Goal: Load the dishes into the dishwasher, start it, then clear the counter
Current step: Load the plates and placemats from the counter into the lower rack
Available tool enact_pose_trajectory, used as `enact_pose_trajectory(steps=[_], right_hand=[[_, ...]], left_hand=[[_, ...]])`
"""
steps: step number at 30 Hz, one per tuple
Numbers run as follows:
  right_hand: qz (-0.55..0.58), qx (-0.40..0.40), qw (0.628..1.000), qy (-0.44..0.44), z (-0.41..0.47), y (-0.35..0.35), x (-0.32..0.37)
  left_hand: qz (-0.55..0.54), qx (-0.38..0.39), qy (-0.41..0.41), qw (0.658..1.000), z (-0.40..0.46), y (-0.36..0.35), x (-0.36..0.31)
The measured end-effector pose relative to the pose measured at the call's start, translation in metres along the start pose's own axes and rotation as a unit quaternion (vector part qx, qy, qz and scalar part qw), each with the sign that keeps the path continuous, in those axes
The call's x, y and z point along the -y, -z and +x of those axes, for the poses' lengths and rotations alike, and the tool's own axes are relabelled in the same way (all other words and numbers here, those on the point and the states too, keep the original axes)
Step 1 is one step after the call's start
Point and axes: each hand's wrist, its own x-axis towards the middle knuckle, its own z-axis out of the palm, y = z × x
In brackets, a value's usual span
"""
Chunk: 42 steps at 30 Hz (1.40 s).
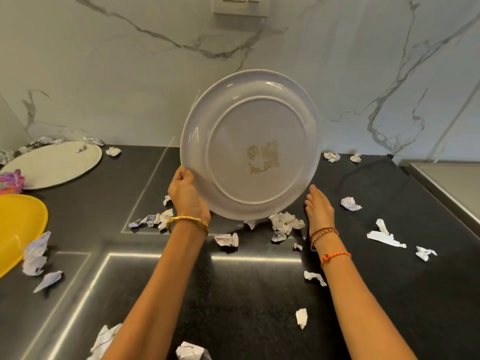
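A large grey plate point(249, 144) is held up on edge above the black counter point(233, 294), its underside facing me with a worn sticker mark in the middle. My left hand point(185, 194) grips its lower left rim. To the plate's lower right, my right hand point(318, 207) has its fingers straight and touches the rim or lies just beside it. A white plate point(54, 163) lies flat at the back left. At the left edge a yellow plate point(18, 227) shows in part.
Several crumpled paper scraps point(284, 223) lie scattered over the counter, around and under my arms. A pink patterned object point(10, 180) sits at the far left. A marble wall point(104, 74) rises behind. At the right a steel surface point(452, 185) adjoins the counter.
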Motion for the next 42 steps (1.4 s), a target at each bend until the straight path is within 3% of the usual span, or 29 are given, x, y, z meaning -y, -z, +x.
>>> enact_pose_trajectory(steps=[5,8,10,15,20,26,30,39,42], right_hand=[[0.123,0.072,0.989,-0.046,-0.019,0.016,0.019],[0.174,0.104,0.979,0.017,-0.036,0.032,0.039],[0.148,0.094,0.983,0.062,-0.05,0.047,0.056],[0.024,-0.064,0.98,0.187,-0.086,0.11,0.087],[-0.105,-0.223,0.925,0.29,-0.144,0.193,0.112],[-0.223,-0.377,0.827,0.352,-0.231,0.301,0.143],[-0.241,-0.44,0.785,0.364,-0.28,0.373,0.149],[-0.338,-0.476,0.758,0.29,-0.36,0.551,0.097],[-0.412,-0.471,0.742,0.242,-0.351,0.587,0.063]], left_hand=[[-0.076,0.015,0.139,0.987,-0.004,0.004,-0.001],[-0.083,0.036,0.173,0.981,-0.011,-0.001,0.0],[-0.075,0.069,0.188,0.977,-0.013,-0.006,0.003],[-0.015,0.206,0.202,0.957,-0.035,-0.038,0.024],[0.002,0.363,0.208,0.908,-0.104,-0.085,0.056],[0.041,0.539,0.234,0.808,-0.217,-0.133,0.094],[0.051,0.623,0.19,0.757,-0.306,-0.153,0.102],[0.079,0.794,0.122,0.59,-0.489,-0.176,0.181],[0.139,0.854,0.051,0.498,-0.541,-0.176,0.212]])
